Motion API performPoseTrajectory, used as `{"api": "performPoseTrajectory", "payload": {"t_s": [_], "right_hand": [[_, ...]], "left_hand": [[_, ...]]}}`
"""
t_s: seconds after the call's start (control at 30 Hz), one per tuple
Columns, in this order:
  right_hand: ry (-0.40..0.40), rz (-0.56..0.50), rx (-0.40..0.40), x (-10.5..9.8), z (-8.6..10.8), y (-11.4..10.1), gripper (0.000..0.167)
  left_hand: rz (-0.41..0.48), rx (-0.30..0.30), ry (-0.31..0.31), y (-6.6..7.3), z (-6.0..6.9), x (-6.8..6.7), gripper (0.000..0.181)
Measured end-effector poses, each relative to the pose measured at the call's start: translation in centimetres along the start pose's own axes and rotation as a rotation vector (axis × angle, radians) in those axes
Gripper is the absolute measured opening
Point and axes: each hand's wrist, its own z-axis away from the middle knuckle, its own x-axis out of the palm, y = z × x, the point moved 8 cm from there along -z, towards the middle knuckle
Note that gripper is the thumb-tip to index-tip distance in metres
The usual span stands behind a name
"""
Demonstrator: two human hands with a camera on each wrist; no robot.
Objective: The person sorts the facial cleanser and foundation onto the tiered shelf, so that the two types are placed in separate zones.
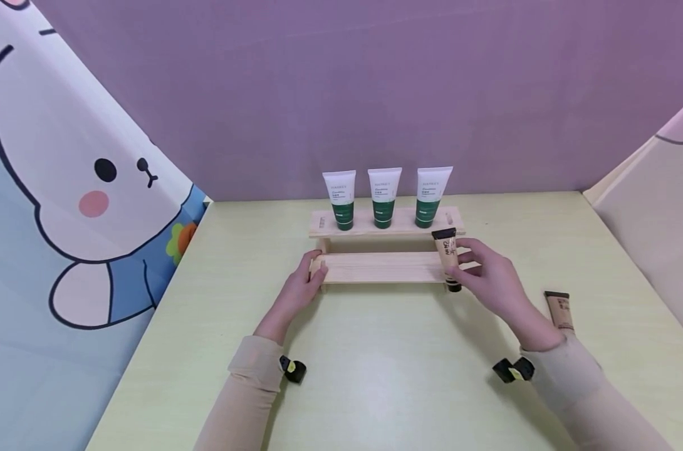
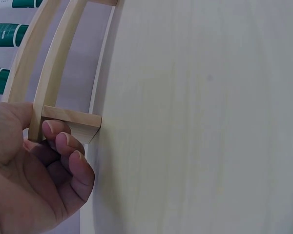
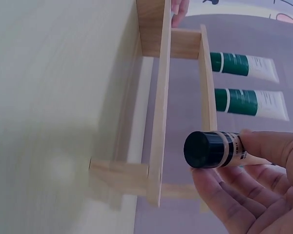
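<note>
A two-tier wooden rack [image 1: 383, 268] stands at the back of the table. My left hand [image 1: 303, 285] grips the left end of its lower shelf, with the thumb on top; in the left wrist view the hand [image 2: 44, 170] curls round the wood [image 2: 71, 114]. My right hand [image 1: 490, 279] pinches a tan tube [image 1: 447, 254], black cap down, at the right end of the lower shelf. In the right wrist view the tube's black cap [image 3: 203, 149] is beside the shelf edge; contact cannot be told. Three white-and-green tubes [image 1: 343, 194] stand on the upper shelf.
Another tan tube [image 1: 560, 312] lies on the table [image 1: 375, 382] to the right, beside my right forearm. Behind the rack rises a purple backdrop [image 1: 319, 94]. A cartoon-printed cloth [image 1: 65, 188] hangs at the left, and a pale cloth [image 1: 657, 207] at the right.
</note>
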Motion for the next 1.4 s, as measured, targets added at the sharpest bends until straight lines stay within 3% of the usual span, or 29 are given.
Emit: {"api": "performPoseTrajectory", "payload": {"t_s": [0.6, 0.83, 1.4], "right_hand": [[-0.052, -0.174, -0.054, 4.4, -3.6, -3.1, 0.042], [-0.058, -0.197, -0.094, 6.5, -4.5, -4.0, 0.042], [-0.109, -0.316, -0.069, 11.0, -6.6, -5.4, 0.036]], "left_hand": [[0.005, -0.004, -0.002, 0.0, -0.1, 0.1, 0.049], [0.005, 0.0, -0.002, 0.0, -0.1, 0.0, 0.049], [0.006, 0.014, 0.014, 0.1, 0.3, -0.2, 0.048]]}}
